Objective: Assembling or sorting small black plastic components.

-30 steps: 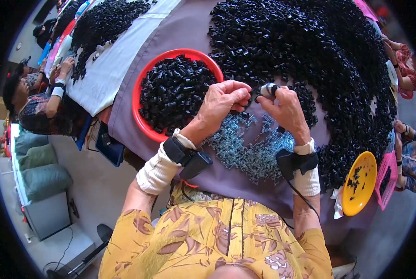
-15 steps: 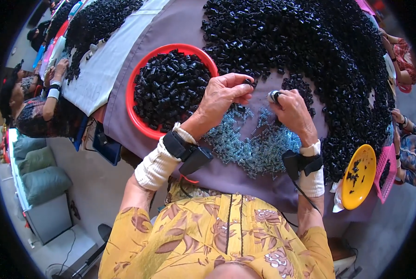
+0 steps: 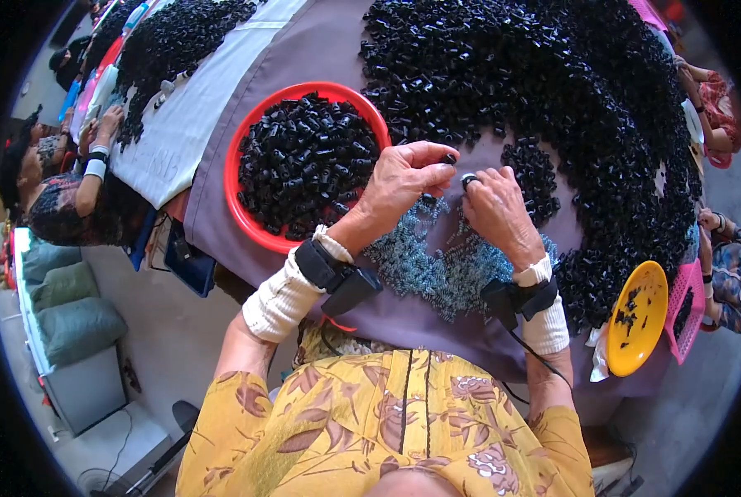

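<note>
My left hand (image 3: 402, 184) pinches a small black plastic cylinder (image 3: 449, 159) between thumb and fingertips, beside the red basin's right rim. Just to its right my right hand (image 3: 500, 211) is closed with its fingers curled; a black band and a pale wrap show at its thumb, and what the fingertips hold is hidden. The two hands are close but apart. Below them lies a loose pile of small bluish, shiny coils like springs (image 3: 445, 286) on the mauve cloth (image 3: 404, 319). The red basin (image 3: 231, 178) is filled with similar black pieces.
A large heap of black plastic parts (image 3: 503, 74) spreads across the far and right side, with a smaller cluster (image 3: 529, 176) near my right hand. At right stand a yellow plate (image 3: 654, 319) and a pink basket (image 3: 692, 311). Other people sit at left and right.
My right hand has moved left, closer to my left hand, and turned slightly. The left hand has shifted a little right and still pinches a black piece.
</note>
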The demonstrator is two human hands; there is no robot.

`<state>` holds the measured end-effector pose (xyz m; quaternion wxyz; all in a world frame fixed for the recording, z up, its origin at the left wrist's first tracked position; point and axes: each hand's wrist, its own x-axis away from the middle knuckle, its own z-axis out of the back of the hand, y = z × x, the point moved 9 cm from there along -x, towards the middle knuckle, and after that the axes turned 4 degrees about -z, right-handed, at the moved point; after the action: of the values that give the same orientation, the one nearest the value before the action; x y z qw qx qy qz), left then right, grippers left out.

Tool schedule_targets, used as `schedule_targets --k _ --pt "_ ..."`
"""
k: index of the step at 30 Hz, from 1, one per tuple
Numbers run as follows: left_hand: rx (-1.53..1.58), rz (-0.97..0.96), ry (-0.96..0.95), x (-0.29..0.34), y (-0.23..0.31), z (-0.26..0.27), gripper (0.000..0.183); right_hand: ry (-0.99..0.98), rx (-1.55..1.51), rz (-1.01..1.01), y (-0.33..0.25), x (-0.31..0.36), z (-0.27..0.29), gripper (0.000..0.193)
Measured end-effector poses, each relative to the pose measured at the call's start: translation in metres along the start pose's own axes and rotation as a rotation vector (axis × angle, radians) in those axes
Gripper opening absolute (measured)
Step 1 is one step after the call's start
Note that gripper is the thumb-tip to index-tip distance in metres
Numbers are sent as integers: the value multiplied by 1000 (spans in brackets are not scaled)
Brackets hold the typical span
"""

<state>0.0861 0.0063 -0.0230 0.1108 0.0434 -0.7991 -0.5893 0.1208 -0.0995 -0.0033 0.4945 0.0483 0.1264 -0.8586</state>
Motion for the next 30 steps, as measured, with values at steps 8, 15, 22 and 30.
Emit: schedule_targets --k 8,15,22,30 --pt "-75 -13 -43 0 -4 -2 24 133 -557 -268 32 -4 37 10" --pt "-120 -12 -70 -1 -3 -10 25 239 -620 -133 17 -15 60 13" --pt "-178 -49 -83 -2 -2 -12 25 162 -539 -65 8 -19 57 13" --pt "-217 -101 -68 -4 12 -9 23 113 -702 -91 20 -33 49 13"
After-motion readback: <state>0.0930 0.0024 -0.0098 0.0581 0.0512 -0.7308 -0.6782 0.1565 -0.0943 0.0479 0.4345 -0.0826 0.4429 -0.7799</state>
